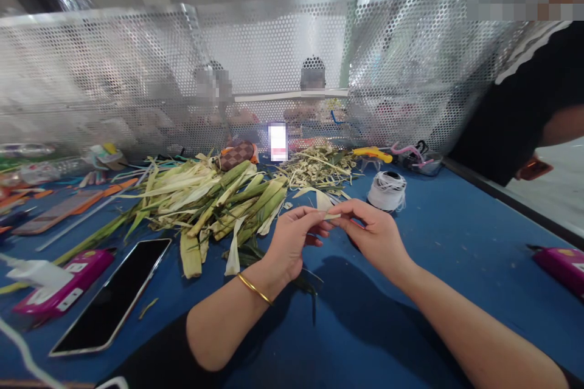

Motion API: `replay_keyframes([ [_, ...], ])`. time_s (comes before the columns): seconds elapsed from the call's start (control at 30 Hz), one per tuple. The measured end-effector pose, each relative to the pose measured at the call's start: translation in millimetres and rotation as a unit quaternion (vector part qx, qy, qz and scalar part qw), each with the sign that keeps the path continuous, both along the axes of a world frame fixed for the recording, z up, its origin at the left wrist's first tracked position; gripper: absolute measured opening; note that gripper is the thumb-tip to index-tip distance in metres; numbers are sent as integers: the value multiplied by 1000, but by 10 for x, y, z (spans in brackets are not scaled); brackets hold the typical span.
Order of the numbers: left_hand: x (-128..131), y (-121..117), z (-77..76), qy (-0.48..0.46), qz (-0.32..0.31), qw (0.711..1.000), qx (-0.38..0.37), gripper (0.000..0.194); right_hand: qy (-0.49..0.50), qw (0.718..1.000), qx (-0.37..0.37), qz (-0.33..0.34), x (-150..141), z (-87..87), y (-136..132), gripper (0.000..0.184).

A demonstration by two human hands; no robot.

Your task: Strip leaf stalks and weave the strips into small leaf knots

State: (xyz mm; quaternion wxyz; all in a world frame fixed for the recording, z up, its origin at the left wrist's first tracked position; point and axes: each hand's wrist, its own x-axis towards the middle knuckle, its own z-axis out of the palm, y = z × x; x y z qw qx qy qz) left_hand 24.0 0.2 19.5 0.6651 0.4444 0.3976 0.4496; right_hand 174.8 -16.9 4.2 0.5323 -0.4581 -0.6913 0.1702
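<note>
My left hand [294, 237] and my right hand [371, 234] meet above the blue table, thumbs and fingers pinched on one pale piece of corn husk [323, 200]. The husk's wider end sticks up between the two hands, and its lower part is covered by my fingers. Just left of my left hand lies a large heap of green and cream corn husks [182, 188]. A spool of white string [387, 190] stands beyond my right hand. Behind the held husk is a pile of shredded husk scraps [319, 167].
A dark phone [116, 295] and a purple power strip [68, 282] with a white plug lie at left. Yellow-handled scissors [374, 154] rest at the back. A perforated metal screen [274, 30] bounds the table. Another purple power strip [561, 267] lies right, near a person in black [511, 103].
</note>
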Motion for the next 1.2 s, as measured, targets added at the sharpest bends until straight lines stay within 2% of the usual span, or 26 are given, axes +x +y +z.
replay_keyframes([
  [0.23,4,18,-23,-12,-4,1000,-9,17,-34,999,24,-5,-4,20,-23,13],
  [0.43,24,5,-13,18,9,998,54,23,2,1000,-10,-17,-9,9,-22,11],
  [0.57,38,-11,-21,39,19,995,91,18,15,999,-31,-36,-14,12,-27,12],
  [0.83,49,-23,-37,67,21,989,128,16,22,999,-40,-22,-14,23,-25,11],
  [1.0,48,1,-44,84,31,988,123,17,40,998,-48,7,-8,18,-16,10],
  [1.2,29,-12,-34,38,13,998,52,21,36,999,-25,17,-3,15,-8,8],
])
